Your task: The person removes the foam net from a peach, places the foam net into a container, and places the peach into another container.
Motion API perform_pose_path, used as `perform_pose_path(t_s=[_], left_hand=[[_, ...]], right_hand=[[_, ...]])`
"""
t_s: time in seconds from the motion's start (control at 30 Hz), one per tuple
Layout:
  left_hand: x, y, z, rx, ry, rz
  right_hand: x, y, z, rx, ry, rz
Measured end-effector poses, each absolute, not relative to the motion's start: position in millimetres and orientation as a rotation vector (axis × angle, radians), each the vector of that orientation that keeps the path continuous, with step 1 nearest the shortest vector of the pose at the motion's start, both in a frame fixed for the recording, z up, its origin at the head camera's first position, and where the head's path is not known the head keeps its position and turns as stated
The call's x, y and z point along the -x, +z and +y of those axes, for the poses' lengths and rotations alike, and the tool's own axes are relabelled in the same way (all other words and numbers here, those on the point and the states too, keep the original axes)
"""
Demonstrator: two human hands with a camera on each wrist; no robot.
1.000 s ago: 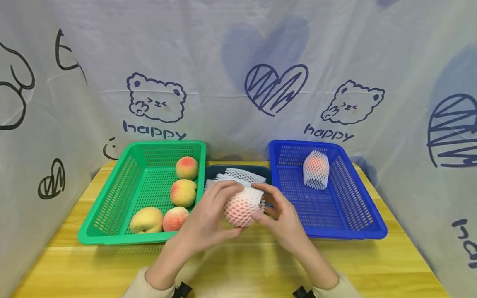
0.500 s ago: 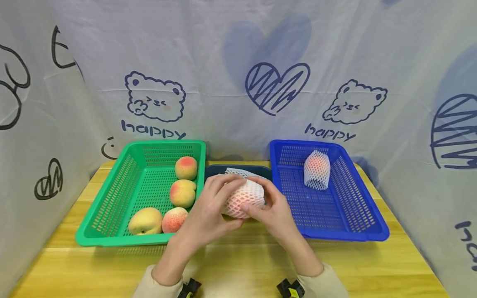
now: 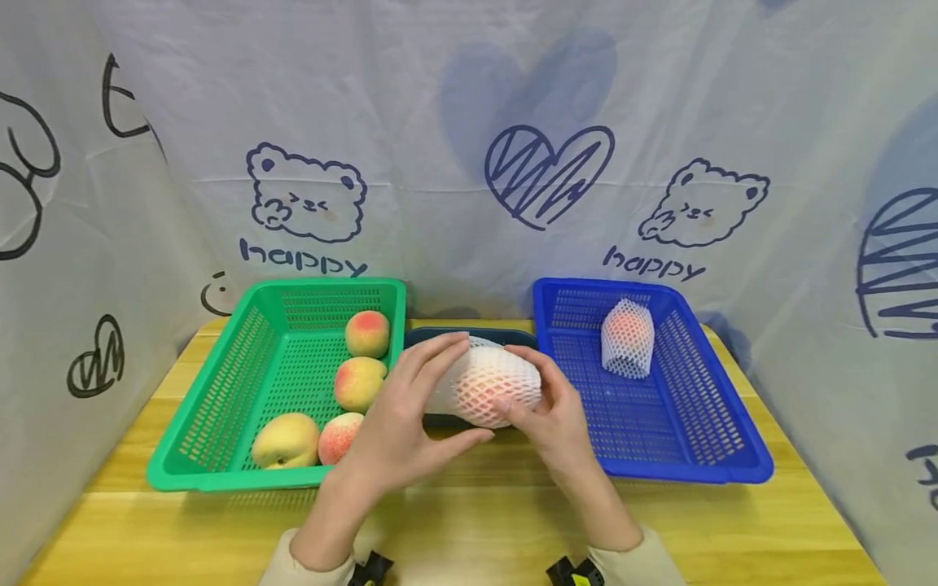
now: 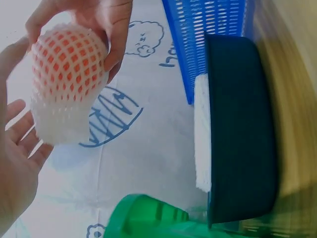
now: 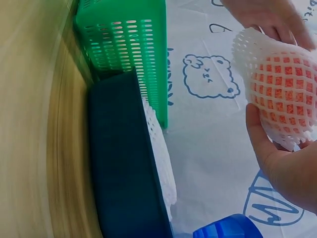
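A peach in a white foam net sleeve (image 3: 493, 382) is held up in front of me over the dark tray. My right hand (image 3: 560, 415) grips it, thumb on the near side and fingers behind; the right wrist view shows the thumb pressed against the net (image 5: 285, 89). At the left end of the sleeve, my left hand (image 3: 399, 415) is spread, with its thumb standing off the fruit. In the left wrist view, the sleeve's loose end (image 4: 62, 124) hangs beside the left fingers (image 4: 22, 131); whether they touch it I cannot tell.
On the left, a green basket (image 3: 220, 480) contains several bare peaches (image 3: 359, 384). On the right, a blue basket (image 3: 703, 472) holds one netted peach (image 3: 628, 338). Between them stands the dark tray (image 4: 242, 129) with white foam nets (image 5: 161, 158). A printed cloth (image 3: 440, 122) hangs behind.
The netted peach has turned so its loose sleeve end points left, and has shifted slightly right since half a second ago. My left hand has loosened and opened away from it.
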State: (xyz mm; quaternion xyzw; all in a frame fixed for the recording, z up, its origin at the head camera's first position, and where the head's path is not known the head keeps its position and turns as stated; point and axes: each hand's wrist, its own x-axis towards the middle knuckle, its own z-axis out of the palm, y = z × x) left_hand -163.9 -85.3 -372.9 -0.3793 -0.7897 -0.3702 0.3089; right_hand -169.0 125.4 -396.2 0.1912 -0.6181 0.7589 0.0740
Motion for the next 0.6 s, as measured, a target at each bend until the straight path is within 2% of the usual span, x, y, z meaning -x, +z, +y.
perform_pose_path(t_s=[0.37,0.6], left_hand=[[164.7,-367.0,-92.5,0.895,-1.215,-1.782],[162.5,-367.9,-92.0,0.929,-1.454,-1.769]], right_hand=[[166.5,-389.4,126.3,-0.516,2.284,-1.691],[165.2,-387.9,130.0,-0.525,2.315,-1.59]])
